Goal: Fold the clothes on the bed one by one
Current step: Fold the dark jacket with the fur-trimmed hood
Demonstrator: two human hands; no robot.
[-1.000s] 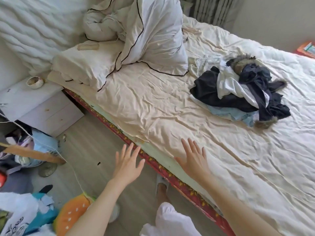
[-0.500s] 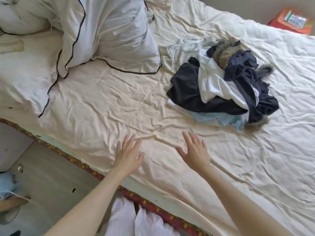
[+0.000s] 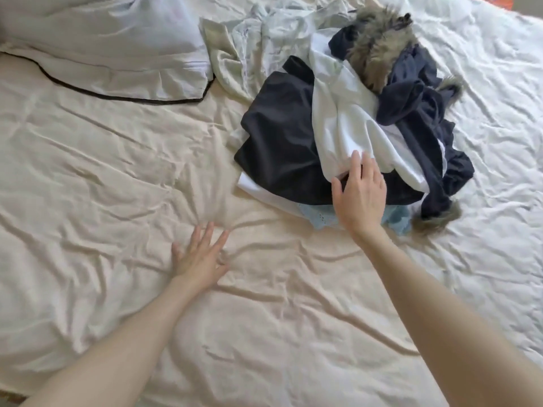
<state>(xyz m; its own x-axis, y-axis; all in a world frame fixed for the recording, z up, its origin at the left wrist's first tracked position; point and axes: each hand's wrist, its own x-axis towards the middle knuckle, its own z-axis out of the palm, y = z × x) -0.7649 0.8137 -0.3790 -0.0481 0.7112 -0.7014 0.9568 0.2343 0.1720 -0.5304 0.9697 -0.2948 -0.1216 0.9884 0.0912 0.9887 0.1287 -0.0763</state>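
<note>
A heap of clothes lies on the cream bed sheet [image 3: 102,177]: a white garment [image 3: 346,121] on top, a black garment [image 3: 276,142] beneath it, a navy coat with grey-brown fur trim [image 3: 411,104] at the right, a light blue piece [image 3: 320,218] at the bottom. My right hand [image 3: 360,195] reaches over the heap's near edge, fingers apart, fingertips touching the lower hem of the white garment. My left hand [image 3: 201,257] presses flat on the bare sheet to the left of the heap, fingers spread, holding nothing.
A white duvet with black piping [image 3: 111,54] is bunched at the top left. A pale green crumpled cloth [image 3: 235,48] lies behind the heap. A bit of an orange thing [image 3: 499,0] shows at the top right corner.
The view has moved forward over the bed. My right hand has reached from the bare sheet onto the clothes heap; my left hand has come down flat on the sheet.
</note>
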